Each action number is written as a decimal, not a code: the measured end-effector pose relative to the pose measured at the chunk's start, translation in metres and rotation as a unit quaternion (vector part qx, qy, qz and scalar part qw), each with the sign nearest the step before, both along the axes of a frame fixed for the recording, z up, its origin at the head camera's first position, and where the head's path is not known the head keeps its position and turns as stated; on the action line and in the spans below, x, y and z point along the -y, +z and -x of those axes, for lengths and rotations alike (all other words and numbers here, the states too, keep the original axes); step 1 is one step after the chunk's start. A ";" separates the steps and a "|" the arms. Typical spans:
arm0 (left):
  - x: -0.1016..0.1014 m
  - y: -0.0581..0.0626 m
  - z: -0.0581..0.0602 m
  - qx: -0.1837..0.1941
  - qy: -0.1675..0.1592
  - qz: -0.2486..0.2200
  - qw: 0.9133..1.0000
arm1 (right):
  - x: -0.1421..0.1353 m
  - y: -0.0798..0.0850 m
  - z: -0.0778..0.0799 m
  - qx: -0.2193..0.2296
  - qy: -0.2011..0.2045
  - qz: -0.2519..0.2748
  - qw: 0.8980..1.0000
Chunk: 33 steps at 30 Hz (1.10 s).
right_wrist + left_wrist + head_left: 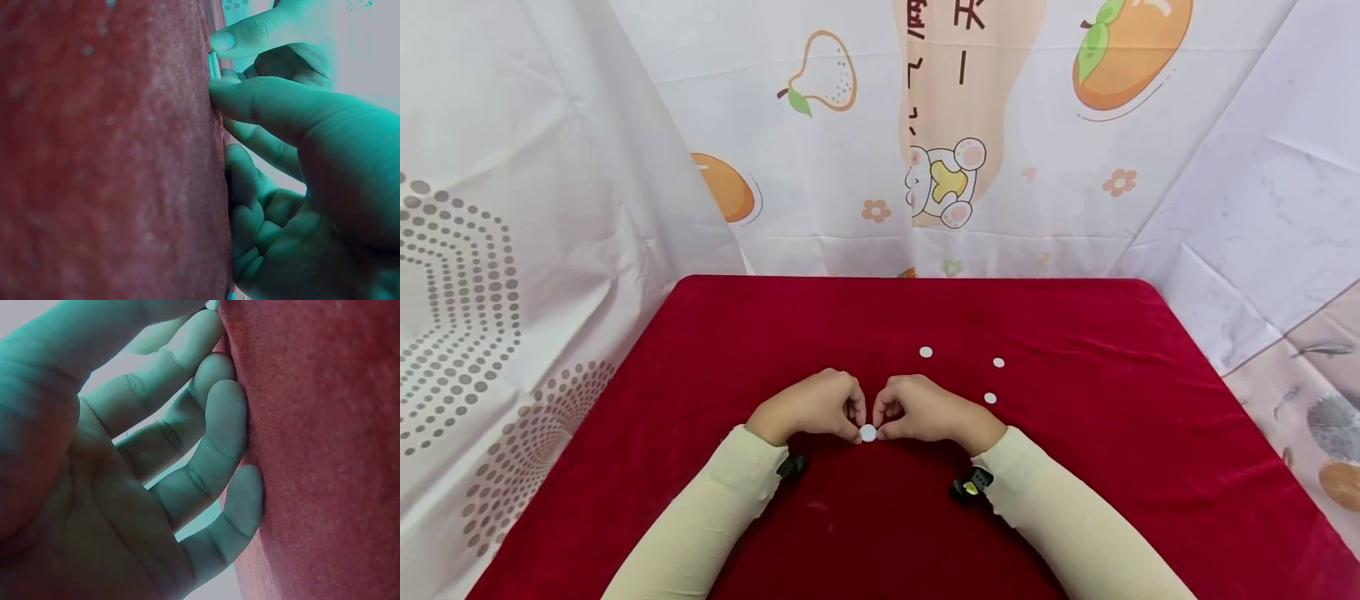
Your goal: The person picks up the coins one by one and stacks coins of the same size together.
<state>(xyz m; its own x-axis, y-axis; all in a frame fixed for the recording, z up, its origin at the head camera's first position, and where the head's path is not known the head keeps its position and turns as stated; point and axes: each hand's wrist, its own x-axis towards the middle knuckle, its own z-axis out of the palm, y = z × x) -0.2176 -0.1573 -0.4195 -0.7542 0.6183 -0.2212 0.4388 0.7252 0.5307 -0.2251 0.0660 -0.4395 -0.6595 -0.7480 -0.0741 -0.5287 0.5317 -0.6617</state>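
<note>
A small white round disc lies on the red cloth between the two hands. My left hand pinches it from the left, thumb tip at its edge and index finger bent down to its far side. From the right, my right hand holds it the same way. The right wrist view shows the disc's pale edge as a thin strip between the two thumbs. In the left wrist view, the other left fingers are bent, their tips against the cloth.
Three more white discs lie beyond the right hand: a far one, a right one and a nearer one. Red velvety cloth covers the table. Printed white curtains hang behind and at both sides.
</note>
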 end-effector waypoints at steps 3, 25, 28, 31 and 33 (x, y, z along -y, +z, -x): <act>-0.001 0.000 0.000 -0.004 -0.001 0.001 1.000 | 0.000 0.000 0.000 -0.001 0.000 0.001 1.000; 0.000 0.000 -0.001 0.012 0.002 -0.007 1.000 | 0.001 -0.003 0.002 -0.006 -0.002 -0.009 1.000; 0.000 0.001 -0.002 0.012 0.003 -0.005 1.000 | 0.000 -0.002 0.002 -0.011 -0.001 -0.010 1.000; 0.000 0.001 -0.002 0.013 0.004 -0.004 1.000 | -0.001 -0.001 0.002 -0.013 0.000 -0.012 1.000; -0.001 0.002 -0.002 0.014 0.006 -0.003 1.000 | -0.002 0.000 0.002 -0.016 0.001 -0.012 1.000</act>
<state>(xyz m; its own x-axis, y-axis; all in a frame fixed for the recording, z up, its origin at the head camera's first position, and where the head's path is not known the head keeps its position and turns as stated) -0.2155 -0.1568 -0.4177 -0.7555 0.6104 -0.2381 0.4154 0.7273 0.5463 -0.2268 0.0682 -0.4391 -0.6605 -0.7473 -0.0721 -0.5498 0.5468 -0.6314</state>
